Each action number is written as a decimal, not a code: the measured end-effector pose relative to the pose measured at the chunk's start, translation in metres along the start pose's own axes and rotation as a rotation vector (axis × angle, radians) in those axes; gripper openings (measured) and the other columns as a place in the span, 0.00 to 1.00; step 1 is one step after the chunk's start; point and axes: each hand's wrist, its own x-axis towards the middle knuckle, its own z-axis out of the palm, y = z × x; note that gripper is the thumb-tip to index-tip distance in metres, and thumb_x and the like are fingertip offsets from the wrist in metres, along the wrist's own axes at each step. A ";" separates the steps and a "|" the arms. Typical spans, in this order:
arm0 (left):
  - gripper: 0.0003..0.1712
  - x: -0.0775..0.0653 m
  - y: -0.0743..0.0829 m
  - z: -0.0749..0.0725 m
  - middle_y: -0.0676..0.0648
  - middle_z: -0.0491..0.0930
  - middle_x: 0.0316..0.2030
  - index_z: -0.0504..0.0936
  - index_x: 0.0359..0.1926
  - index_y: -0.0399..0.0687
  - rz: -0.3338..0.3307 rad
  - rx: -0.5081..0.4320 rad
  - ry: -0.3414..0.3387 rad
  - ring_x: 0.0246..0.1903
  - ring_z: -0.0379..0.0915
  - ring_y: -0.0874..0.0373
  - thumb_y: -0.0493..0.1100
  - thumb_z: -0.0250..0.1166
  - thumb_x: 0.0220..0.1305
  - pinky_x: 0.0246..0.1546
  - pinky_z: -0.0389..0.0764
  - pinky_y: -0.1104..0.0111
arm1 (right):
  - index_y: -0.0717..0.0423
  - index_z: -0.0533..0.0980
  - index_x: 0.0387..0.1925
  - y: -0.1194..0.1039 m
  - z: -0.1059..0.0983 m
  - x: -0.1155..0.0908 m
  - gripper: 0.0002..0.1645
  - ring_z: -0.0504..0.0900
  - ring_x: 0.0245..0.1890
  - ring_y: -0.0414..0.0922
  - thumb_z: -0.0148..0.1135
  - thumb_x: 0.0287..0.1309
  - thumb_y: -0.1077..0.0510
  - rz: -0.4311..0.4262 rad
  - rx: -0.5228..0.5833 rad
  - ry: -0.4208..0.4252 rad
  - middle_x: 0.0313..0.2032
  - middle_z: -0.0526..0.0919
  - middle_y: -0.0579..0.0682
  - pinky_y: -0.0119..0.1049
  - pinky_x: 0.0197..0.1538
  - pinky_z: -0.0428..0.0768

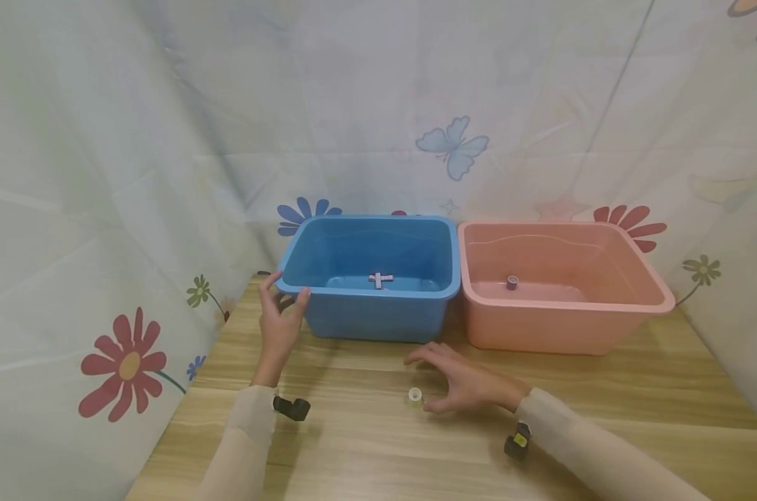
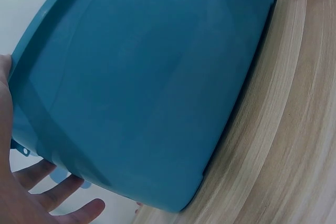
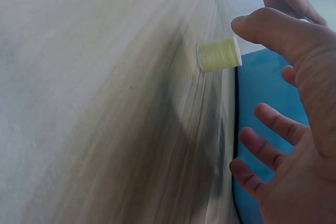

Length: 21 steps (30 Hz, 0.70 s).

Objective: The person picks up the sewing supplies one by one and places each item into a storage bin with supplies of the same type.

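Note:
A spool of pale yellow thread (image 3: 218,56) stands on the wooden table. Around it, my right hand (image 1: 463,379) reaches in from the right with thumb and fingers spread apart, the thumb close beside the spool in the head view. Nothing is between those fingers and the spool is out of their grasp. At the blue tub (image 1: 378,316), my left hand (image 1: 280,330) holds the near left corner, thumb at the front rim and index finger at the left rim. Its other fingers (image 2: 58,192) lie along the tub's outer side.
Inside the blue tub lies a small pink and white cross-shaped item (image 1: 380,280). A pink tub (image 1: 541,327) stands right beside it, with a small purplish spool (image 1: 512,282) on its floor. Behind both hangs a flowered curtain (image 1: 366,104).

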 end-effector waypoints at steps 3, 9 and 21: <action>0.42 0.001 0.001 -0.001 0.44 0.64 0.72 0.55 0.76 0.64 -0.005 -0.001 -0.008 0.61 0.74 0.43 0.56 0.67 0.70 0.42 0.79 0.74 | 0.42 0.68 0.70 -0.001 0.002 0.001 0.47 0.68 0.64 0.44 0.79 0.49 0.48 0.018 -0.025 -0.005 0.64 0.70 0.39 0.50 0.65 0.71; 0.43 -0.004 0.020 -0.002 0.41 0.63 0.73 0.54 0.77 0.55 -0.036 -0.002 -0.025 0.62 0.72 0.40 0.53 0.67 0.70 0.46 0.80 0.66 | 0.37 0.70 0.68 -0.002 0.006 0.003 0.45 0.66 0.63 0.42 0.79 0.49 0.49 0.055 -0.038 -0.032 0.64 0.70 0.37 0.53 0.65 0.69; 0.43 -0.003 0.014 0.000 0.42 0.61 0.74 0.54 0.77 0.58 -0.029 -0.009 -0.019 0.63 0.72 0.40 0.54 0.66 0.70 0.52 0.80 0.54 | 0.39 0.77 0.60 0.007 0.019 0.009 0.36 0.65 0.61 0.41 0.78 0.46 0.51 -0.013 -0.095 -0.010 0.58 0.71 0.35 0.52 0.65 0.64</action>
